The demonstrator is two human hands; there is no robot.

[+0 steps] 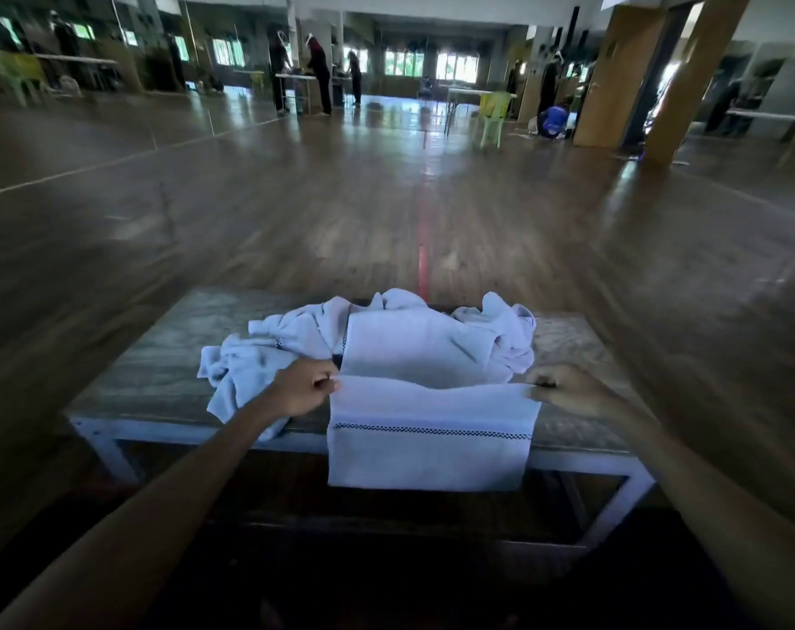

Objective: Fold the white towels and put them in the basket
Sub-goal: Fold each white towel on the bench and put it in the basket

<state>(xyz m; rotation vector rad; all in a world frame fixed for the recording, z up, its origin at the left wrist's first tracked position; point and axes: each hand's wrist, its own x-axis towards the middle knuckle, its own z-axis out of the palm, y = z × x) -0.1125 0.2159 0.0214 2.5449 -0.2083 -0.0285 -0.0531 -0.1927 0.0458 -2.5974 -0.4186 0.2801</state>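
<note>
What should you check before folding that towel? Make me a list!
1. Left hand pinches the towel's left side: ok.
2. Right hand pinches its right side: ok.
3. Held edge fairly straight between the hands: ok.
4. Flat room on the table for folding: not ok, the towel pile lies right behind.
5. Basket nearby: cannot tell, none in view.

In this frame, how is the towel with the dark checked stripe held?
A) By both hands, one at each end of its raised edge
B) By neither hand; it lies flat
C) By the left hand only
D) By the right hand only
A: the left hand and the right hand each pinch one end of the striped towel, whose lower part hangs over the near edge of the table.
</note>
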